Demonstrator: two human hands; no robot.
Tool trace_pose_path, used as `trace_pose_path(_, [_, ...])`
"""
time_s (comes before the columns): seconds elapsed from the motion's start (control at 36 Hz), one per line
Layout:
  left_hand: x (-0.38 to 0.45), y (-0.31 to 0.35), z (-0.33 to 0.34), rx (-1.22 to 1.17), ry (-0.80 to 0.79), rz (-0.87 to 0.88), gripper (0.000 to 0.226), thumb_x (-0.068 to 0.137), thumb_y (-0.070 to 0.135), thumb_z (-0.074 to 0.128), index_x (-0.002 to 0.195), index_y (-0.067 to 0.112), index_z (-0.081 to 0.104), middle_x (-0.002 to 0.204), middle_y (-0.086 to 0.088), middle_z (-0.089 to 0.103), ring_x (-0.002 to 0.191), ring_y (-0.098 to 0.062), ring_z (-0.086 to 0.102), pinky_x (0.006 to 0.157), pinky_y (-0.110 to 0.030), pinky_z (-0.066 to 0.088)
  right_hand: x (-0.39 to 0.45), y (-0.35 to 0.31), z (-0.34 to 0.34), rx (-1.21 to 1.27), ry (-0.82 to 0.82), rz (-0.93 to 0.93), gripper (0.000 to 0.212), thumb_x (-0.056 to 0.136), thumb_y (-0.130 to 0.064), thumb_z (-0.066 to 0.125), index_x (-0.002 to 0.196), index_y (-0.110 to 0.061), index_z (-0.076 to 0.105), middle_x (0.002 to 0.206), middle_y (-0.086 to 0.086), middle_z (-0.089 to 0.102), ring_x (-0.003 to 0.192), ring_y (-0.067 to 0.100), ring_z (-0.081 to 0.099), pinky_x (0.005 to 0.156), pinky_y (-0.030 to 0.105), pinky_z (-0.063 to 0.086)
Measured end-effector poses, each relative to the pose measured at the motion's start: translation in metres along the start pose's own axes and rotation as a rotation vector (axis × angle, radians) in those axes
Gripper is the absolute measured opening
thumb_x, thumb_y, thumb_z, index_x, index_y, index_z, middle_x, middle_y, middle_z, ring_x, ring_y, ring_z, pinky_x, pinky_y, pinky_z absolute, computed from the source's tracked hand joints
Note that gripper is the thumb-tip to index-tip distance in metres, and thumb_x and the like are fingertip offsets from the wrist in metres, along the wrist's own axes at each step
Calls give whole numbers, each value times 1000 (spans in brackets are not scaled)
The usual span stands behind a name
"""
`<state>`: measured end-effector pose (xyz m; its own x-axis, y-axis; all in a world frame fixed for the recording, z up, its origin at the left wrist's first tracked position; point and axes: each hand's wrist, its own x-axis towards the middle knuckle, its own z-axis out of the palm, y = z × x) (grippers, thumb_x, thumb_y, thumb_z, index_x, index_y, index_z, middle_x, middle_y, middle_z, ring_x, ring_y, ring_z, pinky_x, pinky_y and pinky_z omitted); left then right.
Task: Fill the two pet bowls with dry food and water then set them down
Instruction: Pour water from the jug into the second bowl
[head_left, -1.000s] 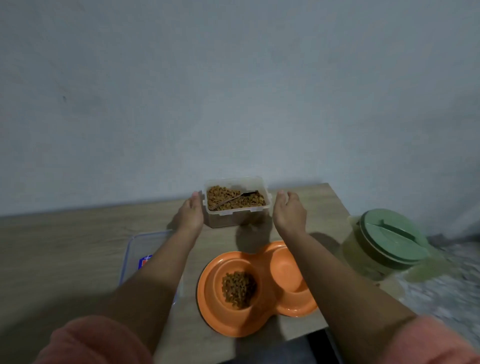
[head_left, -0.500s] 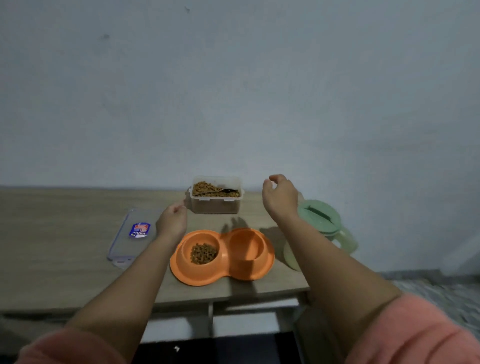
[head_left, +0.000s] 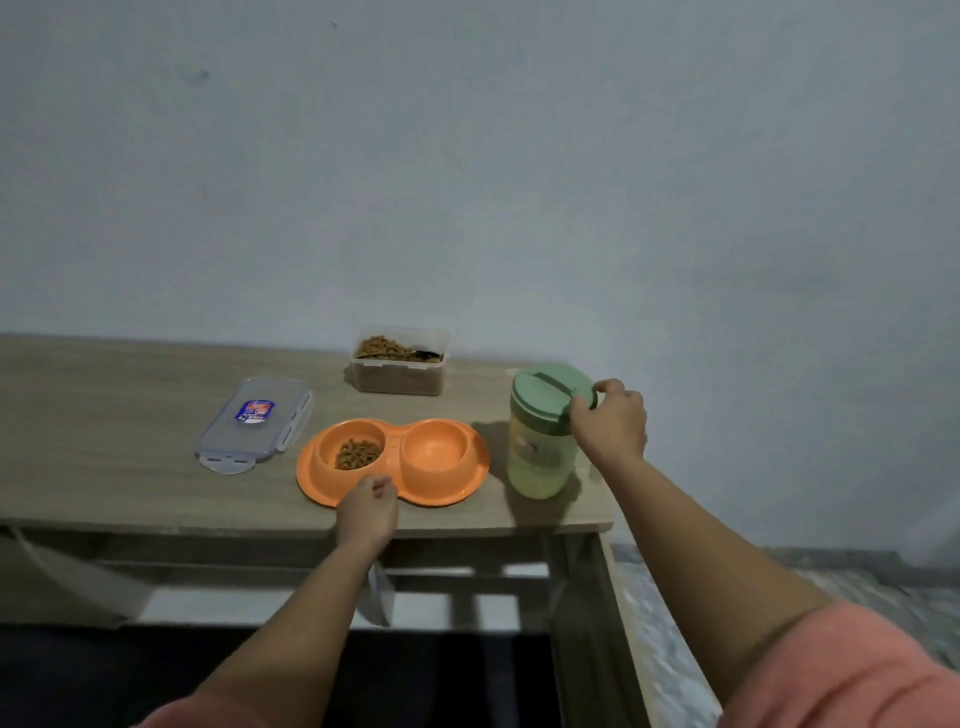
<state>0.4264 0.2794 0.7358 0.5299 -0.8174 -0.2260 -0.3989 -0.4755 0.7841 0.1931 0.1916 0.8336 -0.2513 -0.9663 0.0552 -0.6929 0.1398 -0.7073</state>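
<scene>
An orange double pet bowl (head_left: 311, 475) sits near the table's front edge. Its left cup holds dry food (head_left: 357, 453); its right cup (head_left: 435, 451) has nothing in it. A pale jug with a green lid (head_left: 540, 447) stands to the right of the bowl. My right hand (head_left: 609, 422) rests against the jug's right side at the lid, fingers on the lid's rim. My left hand (head_left: 368, 512) hovers at the bowl's front rim, fingers curled with nothing in them. A clear container of dry food (head_left: 399, 364) with a dark spoon in it stands at the back.
The container's clear lid (head_left: 254, 423) with a blue label lies flat to the left of the bowl. The wooden table (head_left: 104, 467) ends just right of the jug. A plain wall rises behind it, and patterned floor shows at the right.
Both hands left the food container. The right hand moved right onto the jug's lid; the left hand drew back to the bowl's front rim. The view pulled back.
</scene>
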Motion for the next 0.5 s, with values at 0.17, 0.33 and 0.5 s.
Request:
trace_pose_path(0.17, [-9,-11,13,144,-71,29,33,98,18,47,125,3,60,126,-12,63,118,-28,56,97,-32,41,-2,26,-1,341,-85,97,62,86,-48,60,134,-14,40,123,7,51,113,26,52,89,34,43])
trace_pose_path(0.33, [-4,-18,22,297,-113,84,22,94,16,47,104,5,64,115,-16,63,103,-27,56,91,-34,43,-2,50,3,441,-183,43,42,85,-43,65,111,-12,53,109,5,59,99,21,56,78,30,43])
trace_pose_path(0.5, [-4,-24,28,480,-225,93,52,100,22,41,149,7,35,158,-7,28,145,-22,29,119,-29,24,-2,62,7,501,-284,-29,30,88,-23,66,112,-12,53,106,3,58,102,20,55,85,30,45])
